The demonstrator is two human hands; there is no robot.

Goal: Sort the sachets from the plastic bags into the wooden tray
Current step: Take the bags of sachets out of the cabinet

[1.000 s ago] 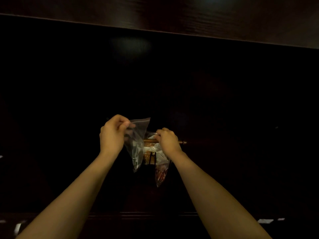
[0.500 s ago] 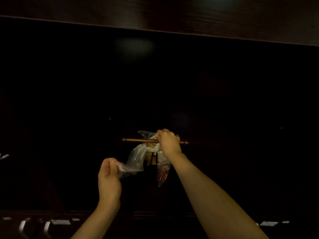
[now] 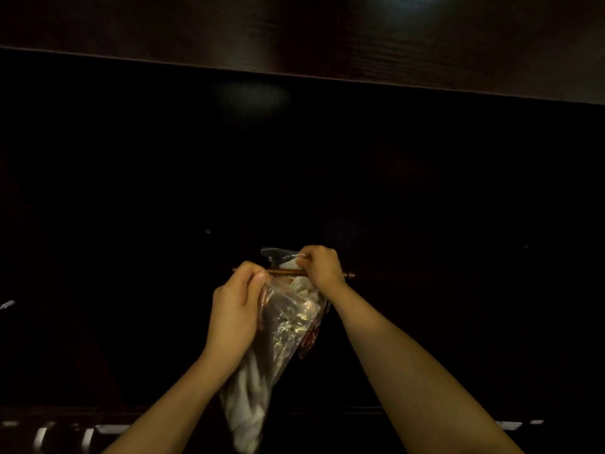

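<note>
Pinching the top of a clear plastic bag [image 3: 288, 322] from both sides now, so the setup has shifted quite a bit in the last second. The left hand [image 3: 234, 317] had dropped low and off to the side with a near-empty bag a moment ago; now it's back up, fingers curled, gripping the left edge of the bag's mouth. The right hand [image 3: 322, 267] hasn't really gone anywhere, it keeps pinching the upper right edge of the plastic up by the wooden handle [image 3: 288, 272].

My read: this looks like the start of opening the next bag, so the sorting isn't finished. The bag hangs between the two hands with sachets [image 3: 294, 317] bunched inside, some shiny gold-ish, some white, and a red-printed bit peeking out on the right.

What I can't make out: pretty much everything else, the scene is super dark. The wooden tray itself is mostly hidden behind the hands and the bag; only that handle bar shows, so no idea what's in which compartment. There's pale crumpled plastic [image 3: 245, 407] trailing down below the left wrist, and I can't tell if it's the same bag or a second one. A few pale scraps along the bottom edge of the tabletop [image 3: 458, 290] are too blurred to identify.
</note>
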